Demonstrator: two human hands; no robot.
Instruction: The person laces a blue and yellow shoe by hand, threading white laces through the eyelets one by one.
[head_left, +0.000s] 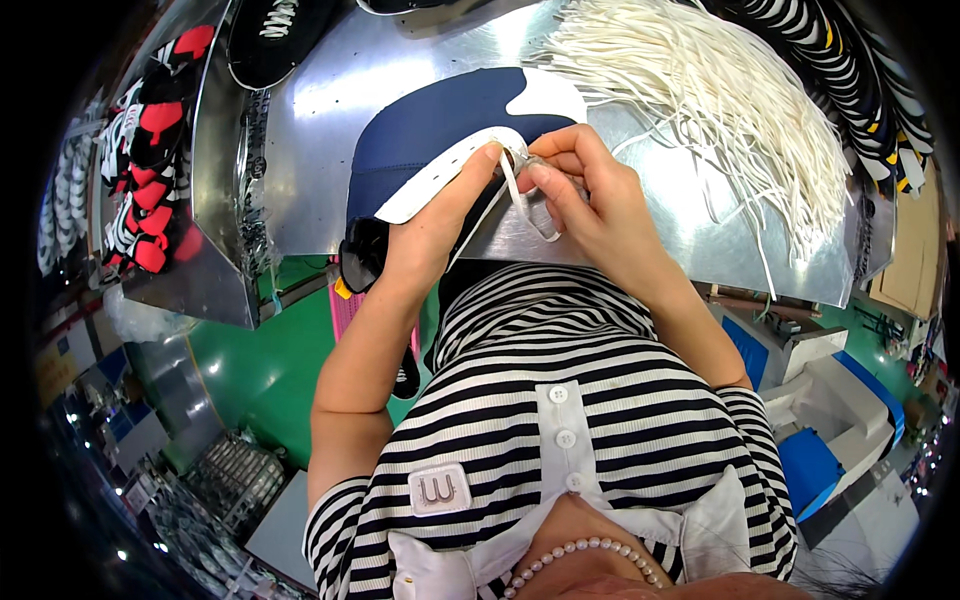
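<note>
Your left hand (435, 225) is closed around the navy-and-white shoe upper (425, 125), its thumb pressed flat along the smooth white eyelet strip (435, 185), a long, round-ended band pierced by a row of small slits. The upper lies just beyond and to the left of those fingers, its navy panel matt and broadly curved, with a white, wavy-edged toe piece ahead of your right knuckles. A glossy black heel section (365, 252) bulges beside your left wrist.

Your right hand (595, 195) has thumb and index finger pinched narrow on the flat white shoelace (518, 195), close to the strip's rounded end; the exact spot gripped is hidden. The lace hangs in a soft loop between your two hands. Beneath your fingers is a shiny, scuffed metal tabletop (312, 170). Beyond your right fingers spreads a stringy heap of white laces (700, 110).
</note>
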